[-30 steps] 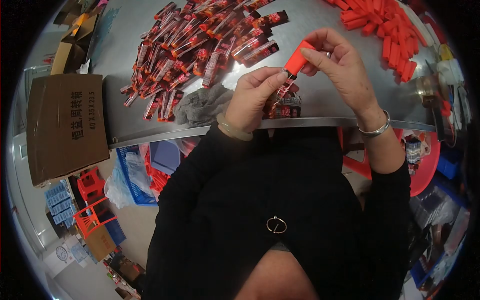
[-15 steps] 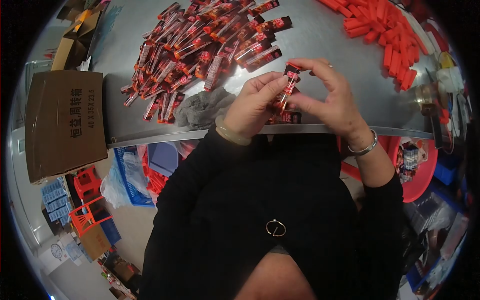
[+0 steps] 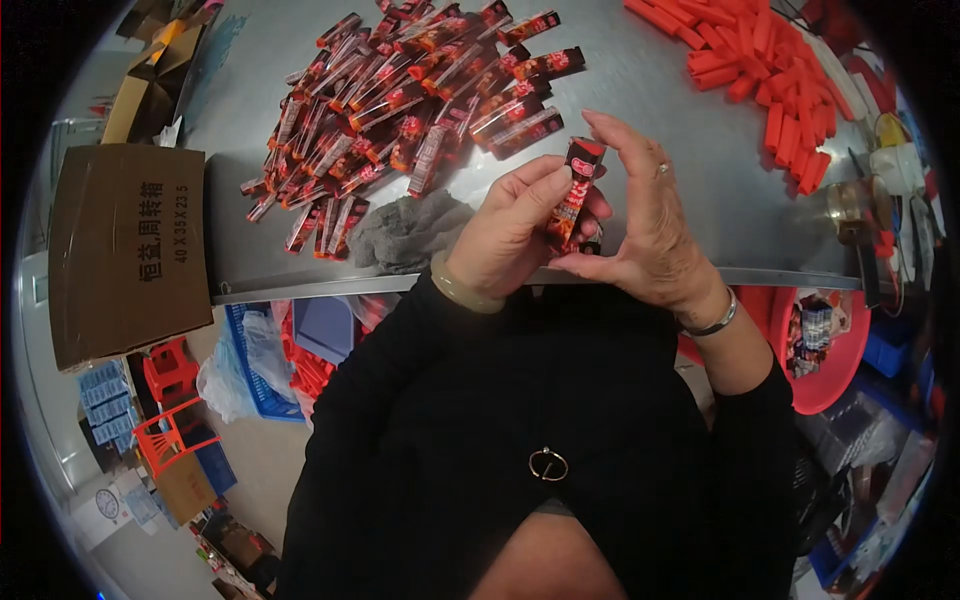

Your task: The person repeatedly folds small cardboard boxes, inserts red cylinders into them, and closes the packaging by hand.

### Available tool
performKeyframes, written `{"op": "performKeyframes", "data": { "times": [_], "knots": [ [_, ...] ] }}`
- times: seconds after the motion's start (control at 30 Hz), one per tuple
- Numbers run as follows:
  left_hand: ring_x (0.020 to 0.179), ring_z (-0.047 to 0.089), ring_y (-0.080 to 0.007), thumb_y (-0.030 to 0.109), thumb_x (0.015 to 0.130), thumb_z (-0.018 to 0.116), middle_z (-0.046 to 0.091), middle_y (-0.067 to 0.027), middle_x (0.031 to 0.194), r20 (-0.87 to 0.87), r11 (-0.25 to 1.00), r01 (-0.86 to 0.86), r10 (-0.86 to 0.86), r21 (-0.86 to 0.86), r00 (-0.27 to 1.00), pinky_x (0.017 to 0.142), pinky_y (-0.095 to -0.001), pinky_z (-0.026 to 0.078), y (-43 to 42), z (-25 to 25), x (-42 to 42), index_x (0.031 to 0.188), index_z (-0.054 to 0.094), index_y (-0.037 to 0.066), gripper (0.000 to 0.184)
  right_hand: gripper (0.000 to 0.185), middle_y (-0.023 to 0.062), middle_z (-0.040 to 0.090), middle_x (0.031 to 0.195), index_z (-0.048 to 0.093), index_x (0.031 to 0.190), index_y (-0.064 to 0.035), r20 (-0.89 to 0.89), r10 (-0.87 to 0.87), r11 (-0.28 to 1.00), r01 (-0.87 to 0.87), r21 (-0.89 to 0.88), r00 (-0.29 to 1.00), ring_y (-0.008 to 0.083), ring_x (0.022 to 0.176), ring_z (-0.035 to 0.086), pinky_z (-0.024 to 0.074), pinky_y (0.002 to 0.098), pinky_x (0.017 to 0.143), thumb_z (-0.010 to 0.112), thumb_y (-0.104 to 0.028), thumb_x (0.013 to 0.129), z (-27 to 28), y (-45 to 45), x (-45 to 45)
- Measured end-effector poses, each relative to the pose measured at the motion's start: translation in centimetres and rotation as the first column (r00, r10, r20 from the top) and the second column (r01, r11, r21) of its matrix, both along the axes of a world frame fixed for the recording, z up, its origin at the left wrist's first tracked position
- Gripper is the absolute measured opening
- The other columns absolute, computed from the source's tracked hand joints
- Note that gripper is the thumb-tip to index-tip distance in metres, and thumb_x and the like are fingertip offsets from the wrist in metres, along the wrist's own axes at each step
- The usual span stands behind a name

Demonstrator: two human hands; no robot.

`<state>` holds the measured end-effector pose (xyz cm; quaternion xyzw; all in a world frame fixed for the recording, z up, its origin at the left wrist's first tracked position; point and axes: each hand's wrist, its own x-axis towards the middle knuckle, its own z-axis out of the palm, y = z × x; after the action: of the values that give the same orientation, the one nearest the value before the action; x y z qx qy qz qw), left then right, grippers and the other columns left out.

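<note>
My left hand [image 3: 515,215] grips a slim black-and-red printed box [image 3: 574,195] between thumb and fingers, held tilted above the table's front edge. Around its right side curves my right hand [image 3: 655,215], fingers spread apart, its thumb close to the box's lower end; whether the thumb touches it I cannot tell. A second dark printed box [image 3: 592,241] lies partly hidden behind the hands. Beside my left wrist is a crumpled grey cloth [image 3: 405,232]. Beyond it spreads a heap of similar slim printed boxes [image 3: 400,100].
On the metal table [image 3: 680,120], a pile of red sticks [image 3: 745,50] lies at the back right. A brown carton [image 3: 130,250] stands at the left edge. Below the table are a blue basket [image 3: 262,370] and a pink tub [image 3: 835,375].
My right hand has opened and drawn away from the box's upper end, its thumb now lower. The box stays in my left hand, turned slightly more upright.
</note>
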<state>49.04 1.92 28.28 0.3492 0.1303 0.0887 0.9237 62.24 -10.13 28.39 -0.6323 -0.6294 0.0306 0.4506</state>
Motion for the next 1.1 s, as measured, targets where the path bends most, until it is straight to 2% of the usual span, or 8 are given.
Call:
{"op": "performKeyframes", "data": {
  "times": [0.53,0.63,0.8,0.83,0.87,1.0,1.03,1.1],
  "knots": [
    [0.072,0.056,-0.0112,0.03,0.098,0.055,0.062,-0.0065,0.089,-0.123,0.999,0.039,-0.035,0.028,0.992,0.064,-0.024,0.047,1.1,-0.6,1.3,0.115,0.056,0.005,0.031,0.091,0.0186,0.042,0.136,0.035,0.134,-0.0034,-0.04,-0.004,0.998,0.002,-0.057,0.999,0.0351,0.126,0.042,0.0298,0.0444,0.108,0.085,-0.023,0.06,-0.7,0.1,1.9],
    [0.074,0.058,-0.0094,0.023,0.097,0.057,0.065,-0.0054,0.092,-0.196,0.941,-0.037,0.108,0.336,0.975,0.063,-0.022,0.045,4.3,-0.8,3.4,0.111,0.061,0.004,0.024,0.081,0.0183,0.045,0.133,0.038,0.134,-0.0024,0.014,-0.126,0.984,0.127,-0.125,0.992,0.0341,0.121,0.046,0.0351,0.0412,0.104,0.081,-0.022,0.068,-1.2,0.0,6.4],
    [0.077,0.065,-0.0144,0.018,0.089,0.068,0.068,-0.0075,0.084,0.014,0.276,-0.094,0.28,0.956,0.96,0.067,-0.0274,0.052,15.2,1.0,7.6,0.109,0.062,0.0,0.027,0.038,0.0127,0.057,0.115,0.057,0.116,-0.0031,0.296,-0.4,0.863,0.465,-0.197,0.867,0.0334,0.104,0.053,0.0438,0.0427,0.091,0.064,-0.01,0.08,-2.8,-0.9,18.5],
    [0.077,0.065,-0.0183,0.018,0.086,0.07,0.068,-0.0098,0.085,0.089,-0.037,-0.082,0.368,0.996,0.926,0.068,-0.0299,0.052,17.5,0.7,8.2,0.109,0.063,0.002,0.029,0.038,0.0127,0.057,0.115,0.057,0.116,-0.0031,0.296,-0.399,0.863,0.465,-0.199,0.868,0.0334,0.104,0.053,0.0438,0.0427,0.091,0.064,-0.01,0.08,-3.2,-1.0,20.1],
    [0.078,0.066,-0.0222,0.019,0.084,0.072,0.067,-0.0122,0.086,0.188,-0.345,-0.033,0.426,0.938,0.885,0.069,-0.0324,0.052,18.8,0.4,8.5,0.11,0.063,0.004,0.031,0.036,0.0115,0.058,0.113,0.058,0.114,-0.0045,0.476,-0.352,0.867,0.472,-0.157,0.806,0.0328,0.104,0.052,0.0438,0.0431,0.09,0.064,-0.009,0.079,-3.7,-0.9,21.5],
    [0.074,0.061,-0.027,0.017,0.077,0.075,0.062,-0.0104,0.08,0.478,-0.834,-0.173,0.12,0.524,0.87,0.066,-0.0365,0.049,15.4,1.8,8.0,0.1,0.065,0.008,0.027,0.045,0.0118,0.057,0.12,0.056,0.12,-0.0051,0.785,-0.174,0.771,0.578,-0.267,0.595,0.0336,0.107,0.053,0.0431,0.0417,0.092,0.066,-0.005,0.076,-5.0,-0.2,24.9],
    [0.075,0.059,-0.0278,0.015,0.075,0.075,0.061,-0.0093,0.081,0.407,-0.656,-0.256,0.086,0.71,0.909,0.065,-0.0368,0.047,13.7,1.5,7.0,0.092,0.066,0.007,0.022,0.045,0.0118,0.057,0.12,0.056,0.12,-0.0051,0.76,-0.157,0.782,0.549,-0.294,0.63,0.0336,0.107,0.053,0.0431,0.0417,0.092,0.066,-0.005,0.076,-4.9,-0.3,24.6],
    [0.078,0.059,-0.0285,0.014,0.075,0.076,0.061,-0.0091,0.084,0.024,-0.296,0.048,0.234,0.954,0.972,0.066,-0.037,0.047,9.4,0.6,4.1,0.088,0.066,0.007,0.019,0.043,0.0108,0.058,0.117,0.057,0.119,-0.0053,0.647,-0.166,0.805,0.481,-0.347,0.744,0.031,0.104,0.054,0.0438,0.04,0.089,0.066,-0.007,0.078,-4.6,-0.4,23.8]
  ]
}}
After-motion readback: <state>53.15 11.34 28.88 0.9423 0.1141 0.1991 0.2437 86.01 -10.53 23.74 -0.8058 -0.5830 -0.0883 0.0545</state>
